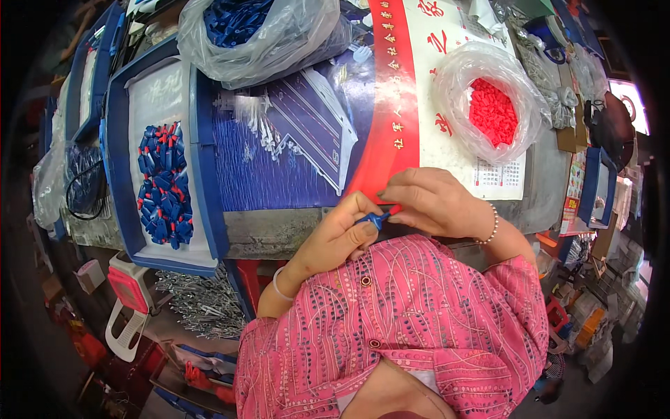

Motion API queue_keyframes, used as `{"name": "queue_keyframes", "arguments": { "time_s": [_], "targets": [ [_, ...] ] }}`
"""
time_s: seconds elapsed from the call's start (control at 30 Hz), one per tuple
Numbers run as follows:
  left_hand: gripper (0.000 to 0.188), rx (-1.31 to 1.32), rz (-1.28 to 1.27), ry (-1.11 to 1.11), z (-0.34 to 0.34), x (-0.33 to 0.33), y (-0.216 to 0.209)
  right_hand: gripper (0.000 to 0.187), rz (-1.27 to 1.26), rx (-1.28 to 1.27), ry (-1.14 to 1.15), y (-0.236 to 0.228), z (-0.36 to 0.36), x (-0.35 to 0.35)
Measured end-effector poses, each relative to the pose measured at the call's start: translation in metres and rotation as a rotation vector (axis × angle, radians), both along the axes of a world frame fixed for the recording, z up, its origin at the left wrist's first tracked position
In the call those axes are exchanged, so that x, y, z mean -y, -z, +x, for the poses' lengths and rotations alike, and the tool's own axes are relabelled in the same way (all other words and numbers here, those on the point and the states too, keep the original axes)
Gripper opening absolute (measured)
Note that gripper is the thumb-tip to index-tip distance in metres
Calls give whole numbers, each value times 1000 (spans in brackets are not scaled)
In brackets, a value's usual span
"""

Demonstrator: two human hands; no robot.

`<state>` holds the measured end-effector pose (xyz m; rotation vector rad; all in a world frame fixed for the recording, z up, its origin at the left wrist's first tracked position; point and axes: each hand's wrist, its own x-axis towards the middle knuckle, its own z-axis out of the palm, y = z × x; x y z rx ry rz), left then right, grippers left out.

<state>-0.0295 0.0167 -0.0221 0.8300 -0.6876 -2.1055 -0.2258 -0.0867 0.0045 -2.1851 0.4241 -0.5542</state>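
Close to my chest, at the table's near edge, both hands meet. My left hand (347,230) is closed on a small blue plastic part (375,220), its thumb and finger pinching it. A small red plastic piece (395,209) sits between the fingertips of my right hand (429,202), right against the blue part. Whether the two are joined I cannot tell. To the left, a blue tray (209,178) lined with white holds a heap of blue parts with red tips (166,188). Loose red pieces (493,112) fill a clear plastic bag (447,91) at the right.
At the back, another clear bag (293,59) holds blue parts (234,21). A printed poster (279,174) covers the table top. Below left stand a pile of thin metal pieces (202,304) and a white stool with a red seat (130,288). More blue trays (91,77) lie far left.
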Motion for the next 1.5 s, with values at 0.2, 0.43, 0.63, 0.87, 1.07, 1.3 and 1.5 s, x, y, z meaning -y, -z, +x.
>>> {"name": "queue_keyframes", "arguments": {
  "time_s": [0.2, 0.43, 0.63, 0.87, 1.07, 1.3, 1.5],
  "targets": [
    [21, 25, -3, 39, 0, 0, 1, 33, -255, -150, -150, -5, -7, 4],
    [21, 254, -141, 86, 3, 1, 5, 27, -266, -153, -131, 3, -8, -2],
    [25, 772, -611, 34, -2, 0, -8, 27, -239, -225, -176, 8, -8, -11],
    [25, 648, -602, 155, 5, 2, -7, 26, 366, -60, -197, 19, -11, -21],
    [25, 685, -611, 72, 4, 3, 6, 25, -166, -220, -103, 0, -4, -7],
    [25, 856, -713, 102, 2, 3, -6, 22, 25, -349, -115, 5, -4, -22],
    [26, 939, -747, 330, 1, -2, 0, 34, 1745, -414, -12, 33, -11, -29]
  ]
}}
